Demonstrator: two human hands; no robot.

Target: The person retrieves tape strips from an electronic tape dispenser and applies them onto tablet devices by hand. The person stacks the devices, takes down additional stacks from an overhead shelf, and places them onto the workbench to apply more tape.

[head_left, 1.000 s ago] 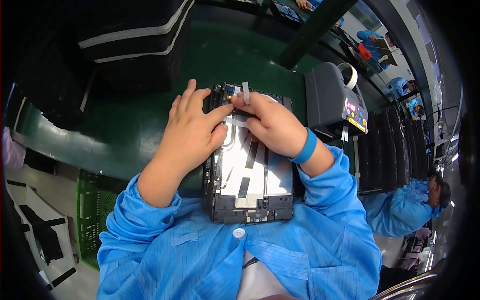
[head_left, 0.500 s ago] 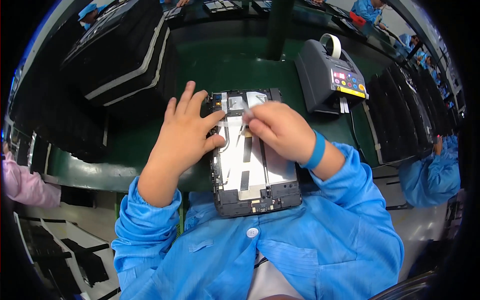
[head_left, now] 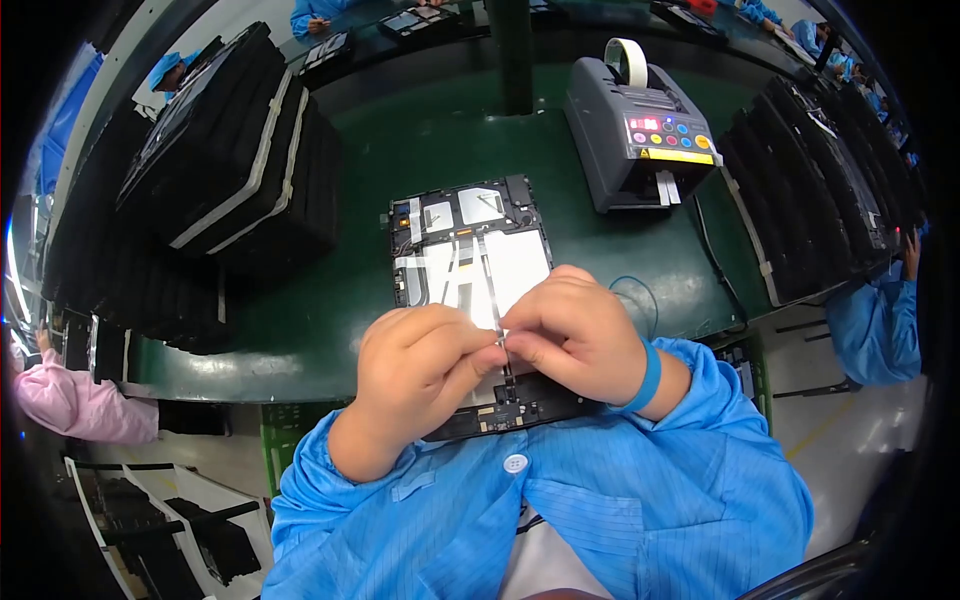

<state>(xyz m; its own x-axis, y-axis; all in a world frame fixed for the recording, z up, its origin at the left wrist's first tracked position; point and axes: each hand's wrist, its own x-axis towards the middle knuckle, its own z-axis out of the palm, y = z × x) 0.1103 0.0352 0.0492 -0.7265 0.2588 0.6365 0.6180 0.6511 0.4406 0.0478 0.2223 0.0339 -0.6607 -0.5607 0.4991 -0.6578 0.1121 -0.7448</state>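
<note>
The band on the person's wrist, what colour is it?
The wristband on the right hand is bright blue, seen clearly in the head view.

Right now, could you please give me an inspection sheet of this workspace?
Surface: dark green bench mat.
Job's things: opened tablet with silver inner plate, flat on the mat; thin ribbon strip runs down its middle.
Clutter: stacked black trays left, black tray row right, grey tape dispenser.
Hands: left hand and right hand meet over the strip, fingers pinched.
Cables: thin wire loop.
Surroundings: blue-sleeved co-worker.
</note>
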